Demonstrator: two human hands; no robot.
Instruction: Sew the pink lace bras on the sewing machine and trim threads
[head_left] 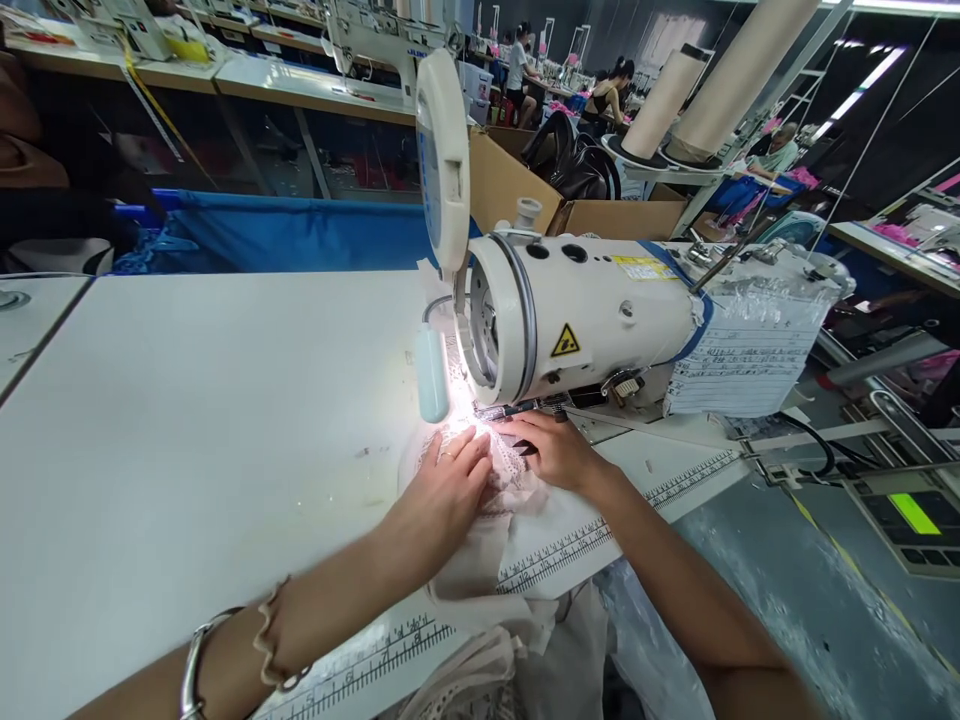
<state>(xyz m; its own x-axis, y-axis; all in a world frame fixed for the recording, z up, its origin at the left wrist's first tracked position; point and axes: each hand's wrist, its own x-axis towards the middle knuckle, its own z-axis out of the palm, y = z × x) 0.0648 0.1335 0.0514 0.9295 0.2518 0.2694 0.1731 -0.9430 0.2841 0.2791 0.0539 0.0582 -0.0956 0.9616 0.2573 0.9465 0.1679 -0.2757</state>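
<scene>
A pale lace fabric piece (517,505) lies on the white sewing table (187,420) under the head of a cream sewing machine (585,310). My left hand (450,480) presses flat on the fabric, fingertips close to the brightly lit needle area (472,415). My right hand (551,450) rests on the fabric beside it, just below the machine's arm, fingers pointing left toward the needle. The fabric hangs over the table's front edge toward my lap. The needle itself is lost in glare.
A ruler strip (570,545) runs along the table's front edge. A round lamp (442,160) stands above the machine. Paper sheets in plastic (739,360) are taped to the machine. A blue bin (292,230), cardboard boxes and thread cones (667,100) sit behind; other people work far back.
</scene>
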